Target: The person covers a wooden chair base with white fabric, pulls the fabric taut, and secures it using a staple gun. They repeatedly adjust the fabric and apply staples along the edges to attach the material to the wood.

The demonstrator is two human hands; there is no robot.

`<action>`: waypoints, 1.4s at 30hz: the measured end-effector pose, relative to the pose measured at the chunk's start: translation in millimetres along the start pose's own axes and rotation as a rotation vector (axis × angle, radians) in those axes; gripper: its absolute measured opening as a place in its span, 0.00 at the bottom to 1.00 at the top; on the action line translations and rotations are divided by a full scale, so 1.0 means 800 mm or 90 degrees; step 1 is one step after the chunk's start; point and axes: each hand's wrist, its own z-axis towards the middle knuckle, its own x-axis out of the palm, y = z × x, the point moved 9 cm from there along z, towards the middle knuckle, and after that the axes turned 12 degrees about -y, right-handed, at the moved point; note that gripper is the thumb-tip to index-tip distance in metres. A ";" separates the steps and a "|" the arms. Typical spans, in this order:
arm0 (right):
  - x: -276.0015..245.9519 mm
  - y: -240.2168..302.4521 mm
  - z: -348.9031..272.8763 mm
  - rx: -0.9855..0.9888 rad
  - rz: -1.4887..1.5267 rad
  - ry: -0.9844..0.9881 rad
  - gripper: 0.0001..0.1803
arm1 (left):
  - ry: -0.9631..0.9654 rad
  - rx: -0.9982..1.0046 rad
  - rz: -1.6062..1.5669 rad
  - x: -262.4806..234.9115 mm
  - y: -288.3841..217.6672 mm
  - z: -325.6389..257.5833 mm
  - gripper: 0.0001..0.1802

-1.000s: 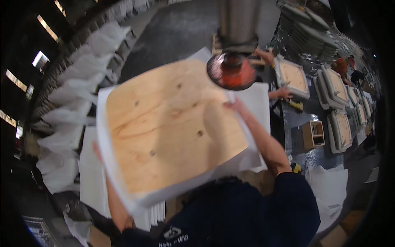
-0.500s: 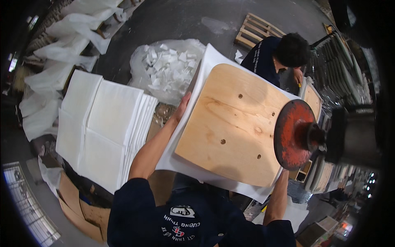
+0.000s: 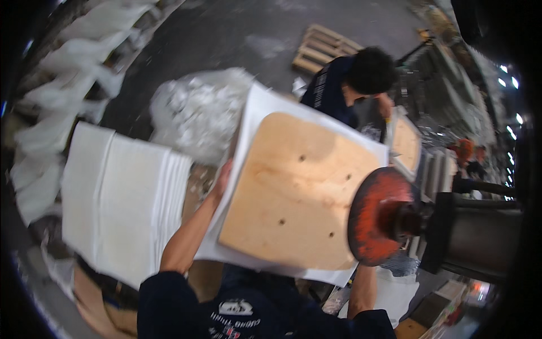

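Board [image 3: 293, 192] is lying on a white sheet [image 3: 259, 101], just right of the left grip [image 3: 224, 176] that is pinching the sheet's edge; the right grip is hiding, its state impossible to tell.

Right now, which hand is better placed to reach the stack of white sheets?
The left hand, I'd judge. It holds the left edge of the white sheet under the wooden panel, on the same side as the stack. The right hand is hidden, its forearm farther away.
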 end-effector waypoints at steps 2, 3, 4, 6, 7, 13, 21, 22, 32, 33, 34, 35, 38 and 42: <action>0.032 0.013 0.021 -0.009 -0.011 0.021 0.31 | 0.010 -0.003 -0.039 0.012 -0.009 -0.002 0.40; 0.049 0.015 0.029 -0.010 -0.013 0.030 0.30 | 0.013 -0.006 -0.054 0.016 -0.014 -0.006 0.39; 0.061 0.017 0.037 -0.010 -0.012 0.035 0.30 | 0.018 -0.013 -0.070 0.020 -0.020 -0.009 0.39; 0.071 0.019 0.041 -0.009 -0.012 0.038 0.30 | 0.022 -0.013 -0.077 0.026 -0.022 -0.011 0.39; 0.073 0.018 0.040 -0.008 -0.013 0.037 0.30 | 0.021 -0.010 -0.068 0.028 -0.021 -0.014 0.39; 0.066 0.015 0.038 -0.018 -0.020 0.028 0.30 | 0.021 0.024 -0.027 -0.011 0.009 0.018 0.34; 0.020 0.011 0.033 -0.015 -0.036 0.003 0.30 | 0.070 0.029 -0.030 -0.031 0.017 0.020 0.32; 0.017 0.005 0.030 -0.010 -0.034 -0.003 0.30 | 0.076 0.022 -0.033 -0.022 0.012 0.016 0.31; 0.027 -0.006 0.039 -0.006 -0.045 0.007 0.30 | -0.002 0.027 -0.001 -0.017 0.020 0.018 0.35; 0.025 -0.007 0.038 -0.004 -0.045 0.005 0.30 | -0.008 0.049 0.000 -0.005 0.007 0.015 0.35; 0.020 -0.010 0.035 -0.002 -0.045 0.002 0.30 | 0.000 0.055 0.006 0.005 0.000 0.010 0.35; 0.017 -0.012 0.033 -0.001 -0.043 0.000 0.30 | 0.008 0.062 0.011 0.015 -0.007 0.002 0.35; 0.007 -0.022 0.024 0.008 -0.043 -0.005 0.30 | 0.003 0.074 -0.001 0.023 -0.018 -0.015 0.35; -0.004 -0.030 0.014 0.011 -0.037 -0.018 0.30 | -0.005 0.077 -0.049 0.016 -0.014 -0.026 0.35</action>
